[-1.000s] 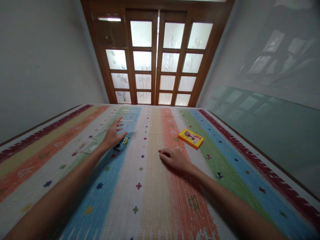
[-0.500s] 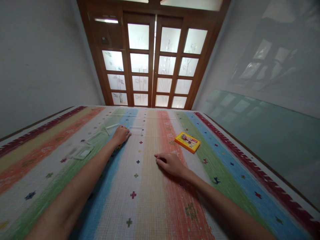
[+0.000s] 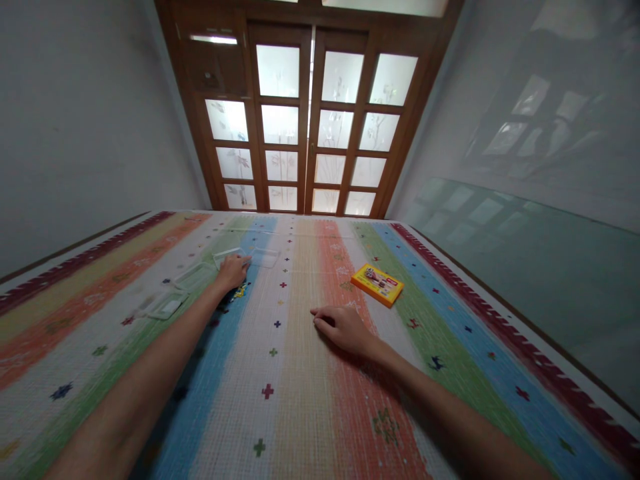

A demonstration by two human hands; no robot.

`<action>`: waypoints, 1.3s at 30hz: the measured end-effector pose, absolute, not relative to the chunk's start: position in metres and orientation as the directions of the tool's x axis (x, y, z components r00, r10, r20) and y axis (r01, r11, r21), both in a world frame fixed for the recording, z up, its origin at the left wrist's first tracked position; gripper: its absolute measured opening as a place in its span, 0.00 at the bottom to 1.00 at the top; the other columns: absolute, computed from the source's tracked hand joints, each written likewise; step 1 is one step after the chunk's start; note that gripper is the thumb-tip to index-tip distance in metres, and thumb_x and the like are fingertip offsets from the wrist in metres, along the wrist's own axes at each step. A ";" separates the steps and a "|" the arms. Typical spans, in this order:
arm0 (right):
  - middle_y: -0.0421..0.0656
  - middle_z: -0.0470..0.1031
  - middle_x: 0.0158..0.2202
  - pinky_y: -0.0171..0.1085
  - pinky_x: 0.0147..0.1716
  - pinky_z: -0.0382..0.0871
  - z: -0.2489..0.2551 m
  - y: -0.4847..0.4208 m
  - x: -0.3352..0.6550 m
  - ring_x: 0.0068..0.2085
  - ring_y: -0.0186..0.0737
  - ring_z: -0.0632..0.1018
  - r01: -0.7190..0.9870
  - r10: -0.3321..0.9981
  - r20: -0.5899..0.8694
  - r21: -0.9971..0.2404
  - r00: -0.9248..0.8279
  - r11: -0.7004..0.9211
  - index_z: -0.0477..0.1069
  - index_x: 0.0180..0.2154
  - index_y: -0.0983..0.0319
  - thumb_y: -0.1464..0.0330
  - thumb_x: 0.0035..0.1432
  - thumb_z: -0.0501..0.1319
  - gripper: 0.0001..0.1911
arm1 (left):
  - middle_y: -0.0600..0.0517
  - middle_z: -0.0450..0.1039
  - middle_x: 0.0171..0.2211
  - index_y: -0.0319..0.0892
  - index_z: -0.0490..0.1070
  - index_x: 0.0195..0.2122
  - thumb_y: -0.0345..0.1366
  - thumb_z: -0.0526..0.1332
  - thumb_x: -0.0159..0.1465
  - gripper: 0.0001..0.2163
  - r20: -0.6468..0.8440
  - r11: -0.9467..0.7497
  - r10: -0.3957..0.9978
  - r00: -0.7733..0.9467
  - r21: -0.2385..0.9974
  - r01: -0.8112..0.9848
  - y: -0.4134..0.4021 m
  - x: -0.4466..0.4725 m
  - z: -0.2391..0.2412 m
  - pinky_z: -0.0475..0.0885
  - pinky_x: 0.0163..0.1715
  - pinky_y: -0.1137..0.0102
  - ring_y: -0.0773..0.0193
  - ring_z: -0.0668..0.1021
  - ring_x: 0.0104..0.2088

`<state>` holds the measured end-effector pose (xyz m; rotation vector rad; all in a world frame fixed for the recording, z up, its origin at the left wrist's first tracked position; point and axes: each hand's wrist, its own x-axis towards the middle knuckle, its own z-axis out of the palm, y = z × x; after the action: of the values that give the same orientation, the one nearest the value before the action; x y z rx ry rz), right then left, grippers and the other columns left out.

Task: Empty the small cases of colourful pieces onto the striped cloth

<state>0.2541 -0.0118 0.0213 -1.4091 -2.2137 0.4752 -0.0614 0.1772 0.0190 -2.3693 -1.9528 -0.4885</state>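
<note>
- I see the rug (image 3: 300, 373) is woven cloth, matt and rough.
- The trays (image 3: 264, 257) are clear, glossy plastic.
- The door (image 3: 305, 120) is wood with frosted glass.

Left hand (image 3: 233, 272) on clear tray (image 3: 227, 256)

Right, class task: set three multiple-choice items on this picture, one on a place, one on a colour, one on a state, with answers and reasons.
1. Where does the yellow box lie?
A. on the striped mat, beyond the right hand
B. under the left hand
C. against the wooden door

2. What colour is the stripe under the right hand?
A. black
B. orange-red
C. purple

3. How is the left hand?
A. raised high in the air
B. holding the yellow box
C. down on the mat at a clear plastic tray

Answers: 1 A, it sits on the striped mat, farther out than the right hand. 2 B, the hand rests at the orange-red band. 3 C, its fingers touch the clear plastic tray.
</note>
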 end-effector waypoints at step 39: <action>0.45 0.80 0.53 0.44 0.49 0.73 0.021 -0.014 0.254 0.50 0.49 0.82 0.748 0.902 0.196 -0.507 -0.384 0.428 0.80 0.40 0.59 0.69 0.62 0.59 0.11 | 0.44 0.82 0.45 0.39 0.78 0.46 0.36 0.54 0.63 0.16 0.346 -0.327 0.919 0.190 0.397 0.857 0.101 -0.065 0.009 0.73 0.53 0.61 0.53 0.82 0.47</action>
<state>0.2540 -0.0143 0.0212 -1.3971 -2.2441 0.4700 -0.0649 0.1007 0.0086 -2.5089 -1.8818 -0.8736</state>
